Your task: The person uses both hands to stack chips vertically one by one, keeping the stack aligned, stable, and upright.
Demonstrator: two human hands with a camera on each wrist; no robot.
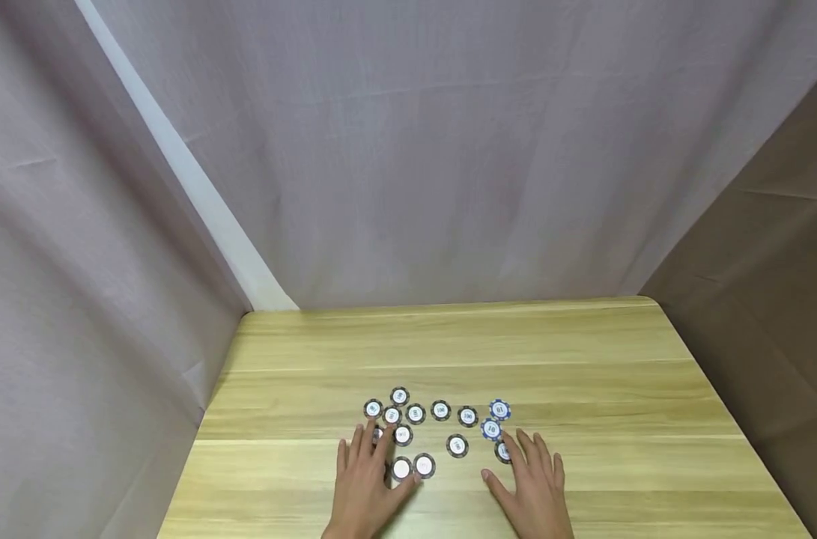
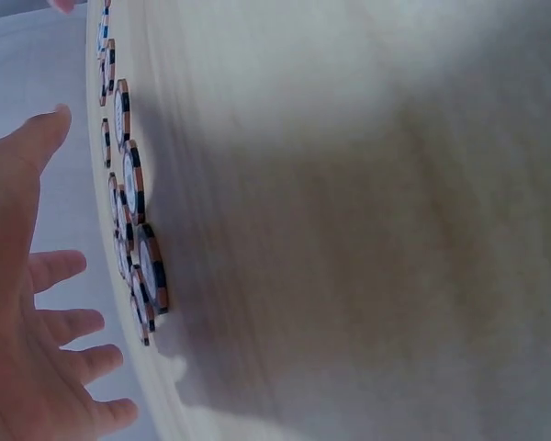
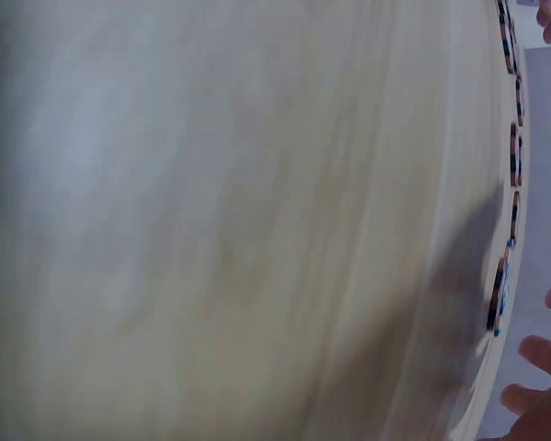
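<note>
"Where do the black chips (image 1: 440, 410) and blue chips (image 1: 499, 409) lie?"

"Scattered on the worktop (image 1: 448, 344), most of the black ones around the left hand (image 1: 366, 479), both blue ones just ahead of the right hand (image 1: 535, 483)."

"And the grip?"

"Spread on both sides, nothing pinched, though whether a fingertip touches a chip I can't quite tell."

"How would a chip handle?"

"Light and stiff, I'd guess, slick on the face and hard to break. Take it by opposite sides of the rim, or press a fingertip on top and slide."
</note>
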